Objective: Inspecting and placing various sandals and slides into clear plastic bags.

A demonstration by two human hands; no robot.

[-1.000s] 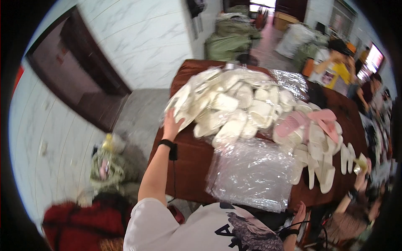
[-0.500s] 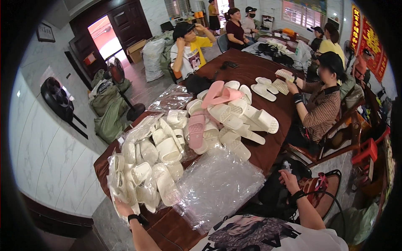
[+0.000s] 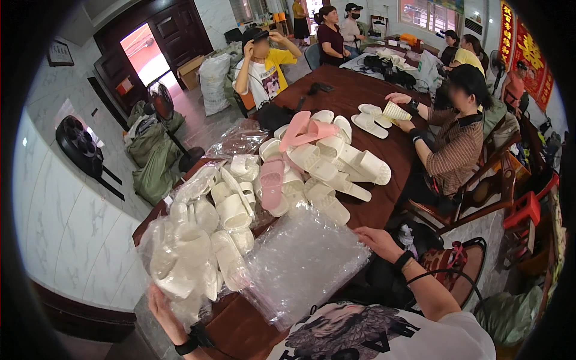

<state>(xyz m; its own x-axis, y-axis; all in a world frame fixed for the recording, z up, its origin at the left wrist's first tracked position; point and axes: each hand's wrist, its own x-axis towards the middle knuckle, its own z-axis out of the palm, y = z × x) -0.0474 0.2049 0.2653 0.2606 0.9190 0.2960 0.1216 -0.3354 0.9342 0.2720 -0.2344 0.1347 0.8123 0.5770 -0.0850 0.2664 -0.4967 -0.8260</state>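
Note:
My left hand [image 3: 162, 307] is at the near left of the table, its fingers stretched up along the side of a clear plastic bag [image 3: 171, 258] with white slippers under the film. My right hand [image 3: 379, 243] reaches in from the right, fingers stretched out at the right corner of a flat stack of clear plastic bags [image 3: 306, 267]. Between the hands and beyond them lies a heap of white slippers [image 3: 230, 258], some in film. A dusty-pink slipper [image 3: 272, 183] rests on the heap, and lighter pink slippers [image 3: 306, 131] lie behind it.
A brown cloth covers the table [image 3: 393, 159]. Across on the right, a seated co-worker [image 3: 450, 144] holds a cream slipper [image 3: 396, 114]. Another person [image 3: 264, 66] sits at the far side. A standing fan [image 3: 163, 102] and green sacks [image 3: 153, 168] are on the left.
My right hand has moved left and up to the corner of the plastic stack. The film at the left has risen and spread over the slippers beside my left hand.

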